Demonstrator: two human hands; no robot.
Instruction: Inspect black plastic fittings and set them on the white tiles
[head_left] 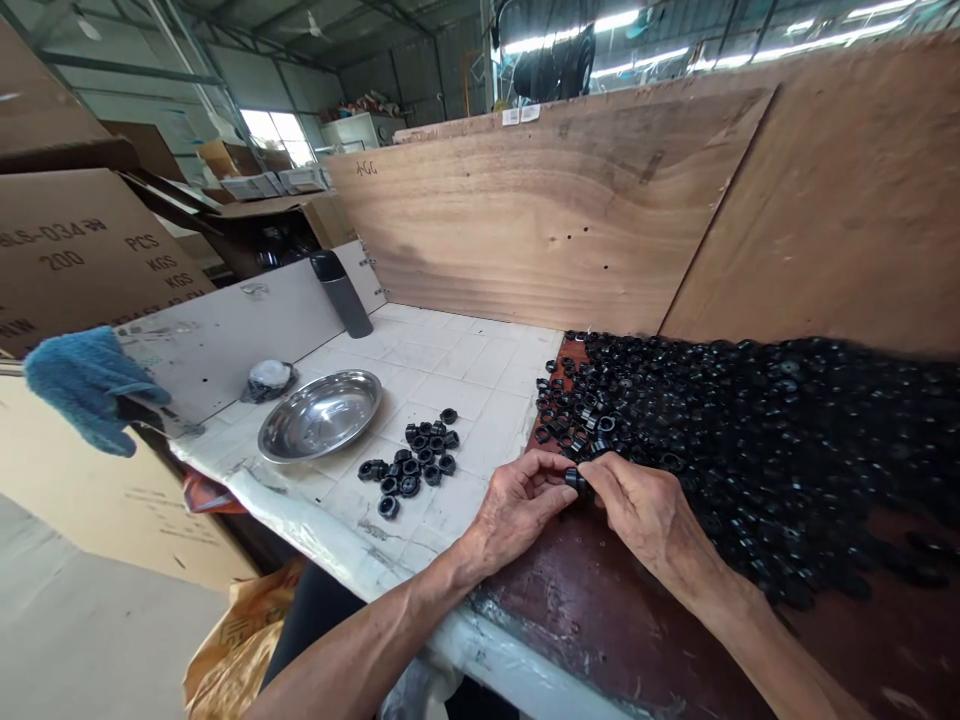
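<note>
A fluffy blue cloth (94, 385) hangs at the left edge of the frame. A shallow, round, shiny metal bowl (321, 415) rests on the white-topped desk (480, 375) left of centre, with a dark grey cylindrical flask (346, 300) above it. A small cluster of glossy black ring-shaped parts (409, 486) lies near the centre. In the lower centre, the left hand (525, 500) and right hand (637, 500) pinch one small black ring-like piece (573, 479) between their fingertips. A big heap of similar black rings (765, 430) fills the right.
</note>
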